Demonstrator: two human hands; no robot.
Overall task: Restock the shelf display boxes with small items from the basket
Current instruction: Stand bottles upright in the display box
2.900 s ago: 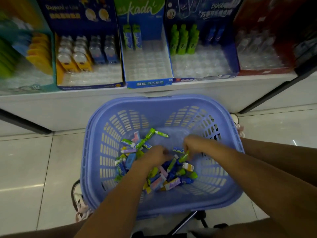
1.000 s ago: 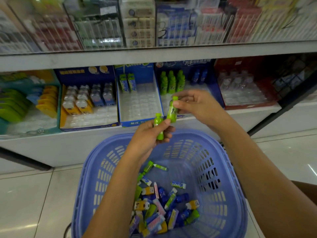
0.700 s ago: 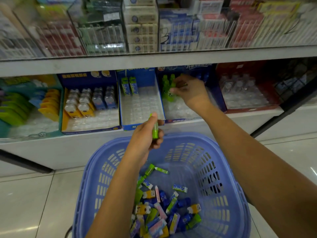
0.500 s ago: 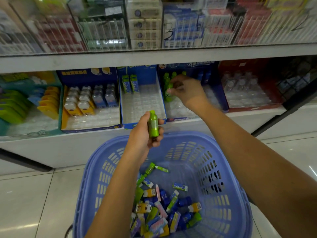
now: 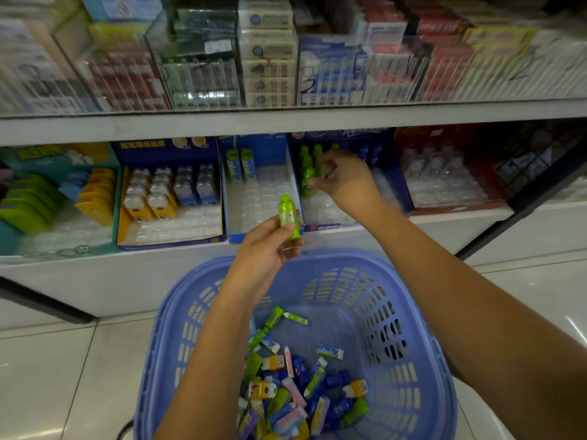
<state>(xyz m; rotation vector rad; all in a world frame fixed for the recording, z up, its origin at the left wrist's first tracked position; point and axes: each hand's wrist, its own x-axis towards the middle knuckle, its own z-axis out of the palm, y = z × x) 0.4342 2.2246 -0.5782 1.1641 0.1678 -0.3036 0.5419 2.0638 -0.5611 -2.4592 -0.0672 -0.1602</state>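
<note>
The left hand (image 5: 266,249) was raised above the basket (image 5: 381,328), forearm rising from the lower edge of the view, palm turned up and inward. Its thumb and curled fingers held a green bottle (image 5: 288,217) upright, in front of the shelf (image 5: 444,223) edge. The right arm stretched forward over the basket's far rim, wrist bent down, and the right hand (image 5: 344,182) was inside the dark blue box (image 5: 330,227). Its fingers were curled among the row of green bottles (image 5: 306,174) standing at the box's back left; blur hid whether they gripped one. Mixed small items (image 5: 292,392) lay heaped in the basket's near side.
</note>
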